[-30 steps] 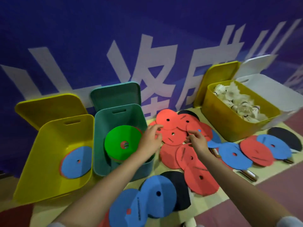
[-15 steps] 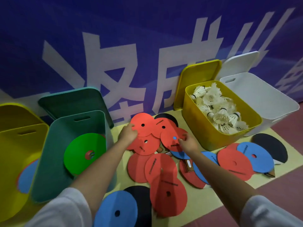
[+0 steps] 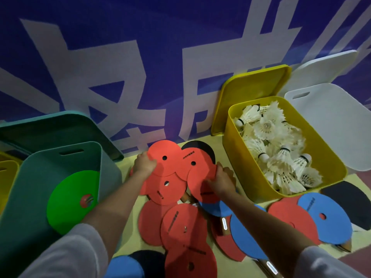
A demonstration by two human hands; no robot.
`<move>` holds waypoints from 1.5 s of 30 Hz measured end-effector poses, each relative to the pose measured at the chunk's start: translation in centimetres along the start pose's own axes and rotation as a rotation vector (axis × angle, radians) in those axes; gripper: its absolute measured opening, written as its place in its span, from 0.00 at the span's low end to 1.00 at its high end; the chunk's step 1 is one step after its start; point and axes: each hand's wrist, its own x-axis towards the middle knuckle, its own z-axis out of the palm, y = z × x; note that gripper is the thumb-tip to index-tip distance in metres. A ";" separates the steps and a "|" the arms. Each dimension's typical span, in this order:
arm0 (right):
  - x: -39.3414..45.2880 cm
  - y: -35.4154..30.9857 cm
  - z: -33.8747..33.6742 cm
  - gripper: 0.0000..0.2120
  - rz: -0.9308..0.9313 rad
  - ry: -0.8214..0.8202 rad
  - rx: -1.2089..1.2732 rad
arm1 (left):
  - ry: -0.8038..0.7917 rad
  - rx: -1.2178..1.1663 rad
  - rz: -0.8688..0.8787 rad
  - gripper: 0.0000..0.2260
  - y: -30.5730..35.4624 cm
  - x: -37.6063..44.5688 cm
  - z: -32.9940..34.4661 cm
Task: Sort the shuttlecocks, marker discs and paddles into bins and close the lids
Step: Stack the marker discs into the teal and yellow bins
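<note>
Several red marker discs (image 3: 166, 187) lie overlapped on the mat in the middle. My left hand (image 3: 143, 164) grips the left edge of the top red disc (image 3: 166, 155). My right hand (image 3: 221, 180) presses on the right side of the pile, fingers on a red disc (image 3: 197, 177). Paddles (image 3: 222, 223) with wooden handles lie under and beside the discs. A teal bin (image 3: 60, 157) at left holds a green disc (image 3: 72, 199). A yellow bin (image 3: 241, 173) at right is full of white shuttlecocks (image 3: 275, 145).
Blue and red discs (image 3: 325, 217) and a black paddle (image 3: 349, 201) lie at the right front. A white bin (image 3: 331, 117) with its lid up stands behind the yellow one. Another yellow bin (image 3: 8, 173) shows at the far left. A blue banner wall closes the back.
The view has swung right and closer. Both hands have closed in on the red disc pile, the left now gripping the top disc's edge and the right pressing on the pile's right side.
</note>
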 end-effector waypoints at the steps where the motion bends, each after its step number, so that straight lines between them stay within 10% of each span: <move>1: 0.1 -0.2 0.1 0.38 -0.016 0.001 -0.014 | -0.015 -0.016 -0.020 0.19 0.0 0.4 0.3; 7: 2.4 0.8 1.0 0.46 0.047 -0.027 -0.031 | 0.000 -0.055 -0.036 0.29 0.2 2.4 1.5; 13: 1.6 0.9 0.6 0.34 0.030 -0.057 0.107 | 0.092 -0.032 0.167 0.26 0.2 -0.3 2.1; 24: -4.5 1.4 -1.2 0.23 -0.156 0.128 0.495 | 0.108 -0.509 0.023 0.19 -0.4 -5.7 -1.5; 33: -11.1 -8.0 -2.7 0.17 -0.317 0.309 0.860 | 0.359 -0.755 0.361 0.20 -3.7 -12.0 -11.7; 45: -21.5 -25.0 5.4 0.17 -0.356 0.224 1.024 | 0.508 -0.729 0.368 0.18 -18.5 -15.6 -27.6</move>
